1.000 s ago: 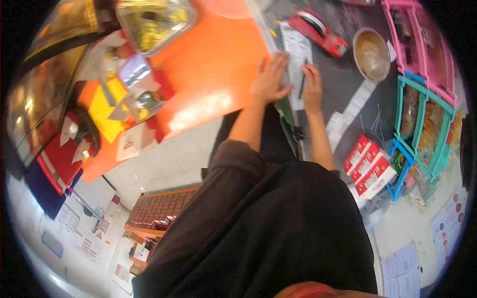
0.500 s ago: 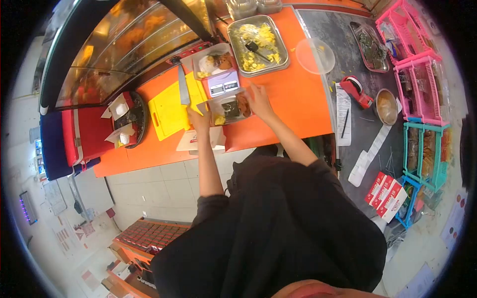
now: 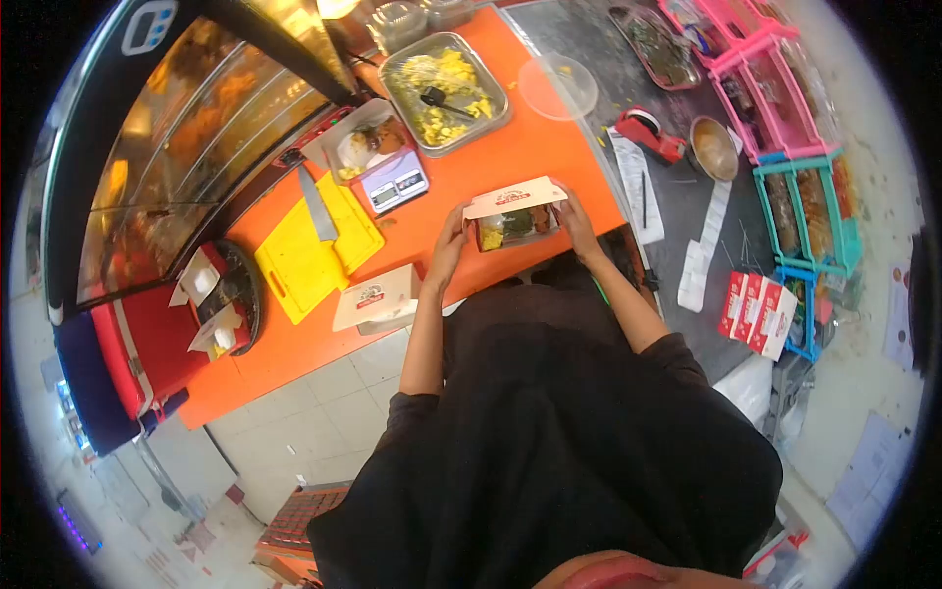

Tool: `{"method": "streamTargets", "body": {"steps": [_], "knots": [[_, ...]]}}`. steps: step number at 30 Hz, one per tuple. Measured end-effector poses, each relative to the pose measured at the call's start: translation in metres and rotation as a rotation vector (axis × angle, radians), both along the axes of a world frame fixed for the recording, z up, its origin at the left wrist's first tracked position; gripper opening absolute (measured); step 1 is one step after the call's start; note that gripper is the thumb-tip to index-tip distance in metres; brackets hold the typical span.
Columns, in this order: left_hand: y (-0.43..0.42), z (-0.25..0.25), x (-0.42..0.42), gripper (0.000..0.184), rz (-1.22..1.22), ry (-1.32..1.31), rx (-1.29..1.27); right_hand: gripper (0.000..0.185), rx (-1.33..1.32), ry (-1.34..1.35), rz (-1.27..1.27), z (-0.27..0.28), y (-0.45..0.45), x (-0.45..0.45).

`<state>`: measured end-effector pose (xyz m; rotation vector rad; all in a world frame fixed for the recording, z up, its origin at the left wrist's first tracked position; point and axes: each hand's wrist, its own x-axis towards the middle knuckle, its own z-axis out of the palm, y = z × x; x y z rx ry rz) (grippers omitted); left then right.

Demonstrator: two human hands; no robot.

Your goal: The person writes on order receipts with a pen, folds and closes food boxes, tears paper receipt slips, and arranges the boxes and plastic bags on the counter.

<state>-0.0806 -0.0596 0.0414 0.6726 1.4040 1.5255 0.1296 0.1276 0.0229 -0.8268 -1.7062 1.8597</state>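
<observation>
Between my two hands, near the front edge of the orange table (image 3: 549,147), is a food box (image 3: 515,228) with yellow and dark green food inside. Its printed lid (image 3: 515,197) is partly folded over the top. My left hand (image 3: 452,239) grips the box's left side, and my right hand (image 3: 576,224) grips its right side. To the left a second open box (image 3: 368,145) with white and brown food rests on a scale (image 3: 394,183). A closed printed box (image 3: 378,296) lies beside my left forearm.
A knife (image 3: 318,208) lies across a yellow cutting board (image 3: 319,245). Behind stands a metal tray (image 3: 502,103) of yellow food with a black scoop. At right are a red tape dispenser (image 3: 652,135), a bowl (image 3: 713,149), paper strips and colored racks (image 3: 805,214). A glass display case (image 3: 196,147) stands left.
The food box has moved from in front of the scale rightward to before my body. Its lid is now partly over it. Both hands have moved right and hold its sides.
</observation>
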Motion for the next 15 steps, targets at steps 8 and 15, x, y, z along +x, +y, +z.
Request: {"method": "streamTargets", "body": {"steps": [8,15], "knots": [[-0.001,-0.047,0.039,0.070,0.029,0.037,0.005,0.044,0.146,-0.147,-0.002,-0.025,-0.002,0.047],[0.044,0.027,0.033,0.102,-0.574,1.246,-0.382,0.100,1.128,-0.751,0.601,0.044,0.005,-0.002]]}}
